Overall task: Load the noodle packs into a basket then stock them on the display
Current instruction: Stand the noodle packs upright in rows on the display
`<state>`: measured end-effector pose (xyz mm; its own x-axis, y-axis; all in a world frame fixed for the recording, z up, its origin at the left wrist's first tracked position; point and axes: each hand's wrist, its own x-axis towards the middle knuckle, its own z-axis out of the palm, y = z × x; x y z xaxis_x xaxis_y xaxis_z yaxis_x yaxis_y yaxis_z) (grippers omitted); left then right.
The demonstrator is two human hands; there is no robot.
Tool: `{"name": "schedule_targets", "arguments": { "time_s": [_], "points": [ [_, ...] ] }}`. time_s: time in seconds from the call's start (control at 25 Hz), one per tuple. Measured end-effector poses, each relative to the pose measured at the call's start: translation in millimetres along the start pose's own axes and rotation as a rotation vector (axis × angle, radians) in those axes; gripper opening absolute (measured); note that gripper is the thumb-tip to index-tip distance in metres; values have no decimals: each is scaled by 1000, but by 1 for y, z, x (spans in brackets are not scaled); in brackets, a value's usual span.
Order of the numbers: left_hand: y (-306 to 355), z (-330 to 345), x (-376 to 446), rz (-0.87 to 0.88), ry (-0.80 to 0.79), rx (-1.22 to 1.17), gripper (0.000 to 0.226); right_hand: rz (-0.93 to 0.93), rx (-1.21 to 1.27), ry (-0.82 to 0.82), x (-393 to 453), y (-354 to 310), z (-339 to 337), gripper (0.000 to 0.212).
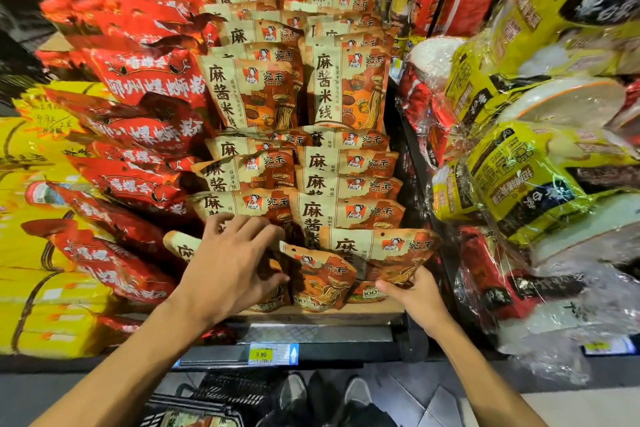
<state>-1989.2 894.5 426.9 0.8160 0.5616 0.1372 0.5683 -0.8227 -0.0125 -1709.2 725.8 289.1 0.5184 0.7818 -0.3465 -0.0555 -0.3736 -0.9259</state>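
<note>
Beige-and-orange noodle packs (346, 87) stand in stacked rows on the display shelf (322, 336) in front of me. My left hand (228, 263) rests with spread fingers on the front packs of the lowest row, left column. My right hand (414, 295) pinches the lower edge of a front noodle pack (377, 253) in the right column, thumb under it. Another tilted pack (322, 281) leans between my two hands. A black basket (207, 406) sits on the floor at the bottom left, with a pack showing inside.
Red noodle bags (138, 135) fill the shelf to the left, with yellow bags (34, 253) beyond them. Yellow and red multi-packs in clear wrap (519, 177) crowd the right side. A price tag (270, 354) reads 9.90 on the shelf edge. My shoes (329, 395) stand below.
</note>
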Motion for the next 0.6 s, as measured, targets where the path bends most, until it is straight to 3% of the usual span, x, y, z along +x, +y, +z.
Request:
{"name": "schedule_targets", "arguments": {
  "time_s": [0.16,0.32,0.36,0.48,0.6],
  "points": [
    [13,1,0,-23,-7,-13,60,-2,-6,50,-10,-2,0,55],
    [15,0,-1,-38,55,-34,61,-35,-1,144,-26,-6,-6,101],
    [14,-1,-2,-38,59,-32,65,-40,-1,168,-31,-6,-7,104],
    [7,-7,-5,-81,21,-37,78,-81,-51,218,-43,-14,-8,74],
    [0,-11,-7,-134,-27,-22,78,-124,-65,225,-40,-36,-8,57]
  ]
}}
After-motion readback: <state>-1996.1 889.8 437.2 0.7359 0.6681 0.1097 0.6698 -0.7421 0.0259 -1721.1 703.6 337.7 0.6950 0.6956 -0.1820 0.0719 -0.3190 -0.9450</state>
